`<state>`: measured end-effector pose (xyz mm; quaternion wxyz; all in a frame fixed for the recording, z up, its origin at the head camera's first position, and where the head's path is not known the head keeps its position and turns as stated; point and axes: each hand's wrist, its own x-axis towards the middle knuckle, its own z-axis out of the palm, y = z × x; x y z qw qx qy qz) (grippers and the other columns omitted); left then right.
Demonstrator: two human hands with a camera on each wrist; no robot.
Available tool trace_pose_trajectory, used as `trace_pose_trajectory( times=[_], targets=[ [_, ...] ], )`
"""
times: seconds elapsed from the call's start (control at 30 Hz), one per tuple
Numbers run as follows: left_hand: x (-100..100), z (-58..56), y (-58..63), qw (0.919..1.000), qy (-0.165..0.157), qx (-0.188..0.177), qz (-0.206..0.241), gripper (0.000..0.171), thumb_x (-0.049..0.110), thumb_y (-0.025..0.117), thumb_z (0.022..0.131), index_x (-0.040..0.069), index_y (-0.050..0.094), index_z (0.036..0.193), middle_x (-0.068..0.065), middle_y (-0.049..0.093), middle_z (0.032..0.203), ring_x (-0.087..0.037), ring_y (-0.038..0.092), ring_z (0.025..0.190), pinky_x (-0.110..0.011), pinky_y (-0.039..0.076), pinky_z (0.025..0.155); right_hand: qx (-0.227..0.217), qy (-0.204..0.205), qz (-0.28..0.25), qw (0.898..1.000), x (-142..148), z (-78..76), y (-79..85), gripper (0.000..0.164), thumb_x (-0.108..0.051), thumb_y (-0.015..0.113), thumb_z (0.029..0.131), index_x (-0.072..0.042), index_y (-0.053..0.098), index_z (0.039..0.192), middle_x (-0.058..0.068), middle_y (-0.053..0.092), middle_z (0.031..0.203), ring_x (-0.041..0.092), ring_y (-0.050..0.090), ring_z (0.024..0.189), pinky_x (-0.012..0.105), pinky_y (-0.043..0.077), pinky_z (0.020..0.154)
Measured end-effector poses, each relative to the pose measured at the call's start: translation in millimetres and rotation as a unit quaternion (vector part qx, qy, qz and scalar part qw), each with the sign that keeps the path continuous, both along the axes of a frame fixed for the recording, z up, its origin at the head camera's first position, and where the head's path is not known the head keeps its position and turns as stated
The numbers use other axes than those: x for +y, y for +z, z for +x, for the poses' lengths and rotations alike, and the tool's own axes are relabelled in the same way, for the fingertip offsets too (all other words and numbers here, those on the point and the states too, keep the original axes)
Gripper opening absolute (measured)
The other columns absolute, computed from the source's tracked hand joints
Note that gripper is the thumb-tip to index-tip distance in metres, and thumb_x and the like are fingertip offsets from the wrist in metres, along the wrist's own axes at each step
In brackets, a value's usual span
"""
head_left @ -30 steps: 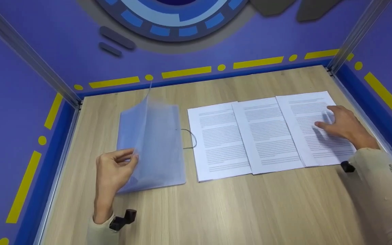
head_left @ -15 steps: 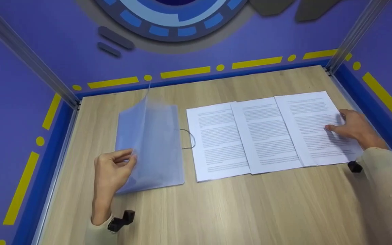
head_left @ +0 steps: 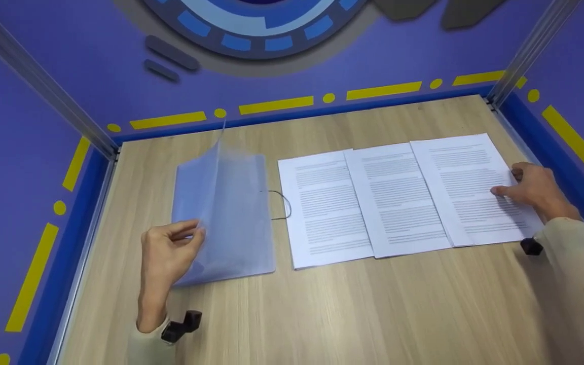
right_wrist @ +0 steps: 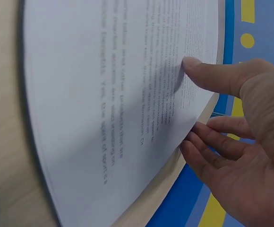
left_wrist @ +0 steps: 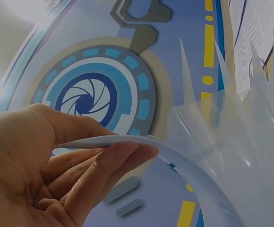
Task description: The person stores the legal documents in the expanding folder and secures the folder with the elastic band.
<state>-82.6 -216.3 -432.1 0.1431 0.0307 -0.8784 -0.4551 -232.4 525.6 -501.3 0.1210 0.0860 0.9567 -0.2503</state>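
Note:
On the left of the table lies a translucent bluish plastic folder (head_left: pixel 244 218), its upper leaf raised. My left hand (head_left: pixel 170 251) pinches the edge of that leaf (left_wrist: pixel 127 139) between thumb and fingers, as the left wrist view shows up close. To the right, three printed documents overlap in a row: left (head_left: pixel 330 213), middle (head_left: pixel 403 203) and right (head_left: pixel 467 187). At the rightmost document's right edge, my right hand (head_left: pixel 540 190) has its thumb on the printed face (right_wrist: pixel 191 64) and its fingertips curled at the edge. Those fingertips are partly hidden by the paper.
A thin dark elastic loop (head_left: pixel 287 203) sticks out from the folder's right side toward the left document. Blue-violet panels (head_left: pixel 271 91) with yellow marks wall in the wooden table (head_left: pixel 322 314) at the back and both sides. Metal posts (head_left: pixel 535 50) stand in the rear corners.
My right hand has moved right and slightly down, from above the rightmost document to its right edge, fingers now curled there. My left hand keeps its hold on the folder leaf.

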Motion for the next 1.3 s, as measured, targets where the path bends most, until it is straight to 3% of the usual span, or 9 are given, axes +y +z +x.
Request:
trace_pose_trajectory(
  times=[0.27,0.53,0.93,1.3],
  targets=[
    [0,0.8,-1.8,0.9999,0.001,0.000,-0.014,0.020,-0.002,0.079,0.090,-0.006,0.082,0.110,-0.023,0.081,0.103,-0.039,0.081,0.090,-0.005,0.056,0.071,-0.005,-0.014,-0.009,1.000,1,-4.7,1.5,0.100,-0.042,0.086,0.090,0.023,0.036,0.147,0.046,0.043,0.140,0.058,0.044,0.117,0.075,0.040,0.108],
    [2,-1.2,-2.3,0.9999,-0.008,0.002,-0.007,0.019,-0.002,0.079,0.090,-0.005,0.082,0.108,-0.023,0.081,0.102,-0.038,0.081,0.089,-0.006,0.056,0.071,-0.026,-0.014,-0.008,1.000,5,-7.2,2.7,0.104,-0.045,0.089,0.086,0.022,0.036,0.146,0.044,0.041,0.137,0.058,0.042,0.115,0.074,0.041,0.103],
    [2,-2.4,-2.4,1.0000,-0.002,0.001,-0.003,0.019,-0.002,0.080,0.090,-0.006,0.082,0.108,-0.025,0.080,0.103,-0.039,0.081,0.090,-0.006,0.056,0.070,-0.057,-0.012,-0.024,0.998,13,-14.6,3.1,0.122,-0.057,0.088,0.084,0.023,0.028,0.153,0.048,0.035,0.146,0.060,0.040,0.121,0.077,0.037,0.109],
    [1,-1.1,-3.7,1.0000,-0.003,-0.001,-0.007,0.019,0.000,0.079,0.091,-0.005,0.082,0.109,-0.022,0.081,0.105,-0.038,0.081,0.090,-0.006,0.056,0.071,-0.056,-0.036,-0.032,0.997,9,-12.4,1.4,0.115,-0.052,0.089,0.085,0.020,0.029,0.152,0.046,0.037,0.146,0.059,0.045,0.117,0.074,0.044,0.104]
  ],
)
